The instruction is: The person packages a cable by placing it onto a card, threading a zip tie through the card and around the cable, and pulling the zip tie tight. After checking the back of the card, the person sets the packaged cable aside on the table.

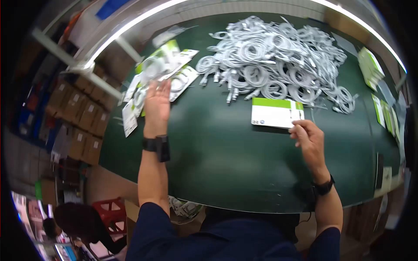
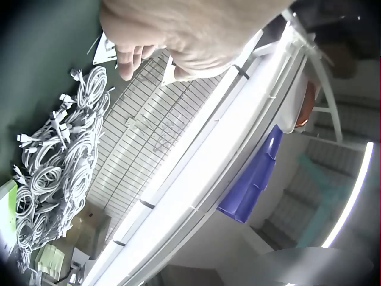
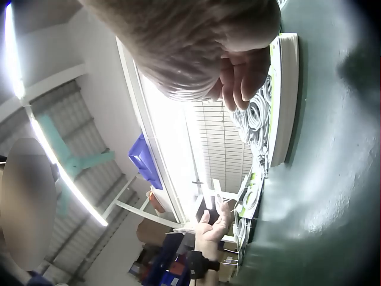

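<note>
On the left, my left hand [image 1: 157,106] reaches palm up with its fingers straight. Its fingertips are right at a heap of white-and-green cable packs [image 1: 176,65] with coiled white cables in them. My right hand [image 1: 310,141] has its fingers bent at the near right corner of a stack of white-and-green cards [image 1: 272,115]. In the right wrist view, the stack's thick white edge [image 3: 289,101] shows beside the curled fingers [image 3: 238,83]. I cannot tell whether thumb and finger pinch the top card.
A large pile of coiled white cables [image 1: 261,56] covers the back of the green table [image 1: 217,152]. More green-and-white card stacks [image 1: 371,69] stand at the right edge. Cardboard boxes [image 1: 78,104] fill shelves on the left, and a red stool [image 1: 111,213] stands below.
</note>
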A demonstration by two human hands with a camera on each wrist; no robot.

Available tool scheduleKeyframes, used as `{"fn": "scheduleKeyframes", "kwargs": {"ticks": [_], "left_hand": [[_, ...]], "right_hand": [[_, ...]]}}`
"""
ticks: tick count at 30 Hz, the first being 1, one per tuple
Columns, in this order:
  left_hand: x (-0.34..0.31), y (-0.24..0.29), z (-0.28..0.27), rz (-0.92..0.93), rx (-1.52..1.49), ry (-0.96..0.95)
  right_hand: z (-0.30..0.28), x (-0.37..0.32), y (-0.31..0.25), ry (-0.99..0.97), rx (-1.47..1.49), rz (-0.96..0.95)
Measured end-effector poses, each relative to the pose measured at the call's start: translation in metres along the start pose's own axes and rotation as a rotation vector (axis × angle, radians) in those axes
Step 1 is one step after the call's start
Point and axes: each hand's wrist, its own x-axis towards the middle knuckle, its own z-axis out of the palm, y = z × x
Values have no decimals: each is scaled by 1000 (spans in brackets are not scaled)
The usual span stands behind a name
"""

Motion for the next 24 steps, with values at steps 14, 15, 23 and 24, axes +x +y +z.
{"fn": "scheduleKeyframes", "kwargs": {"ticks": [14,15,23,24], "left_hand": [[-68,-106,56,-228,909,-475],[-68,-116,66,-196,971,-568],[-47,-198,158,686,1617,-1087],[-45,-208,165,807,1673,-1093]], "right_hand": [[-3,4,7,-26,-27,23],[-2,3,2,-22,-19,32],[-4,3,3,-16,-31,-4],[-5,3,4,-16,-34,-10]]}}
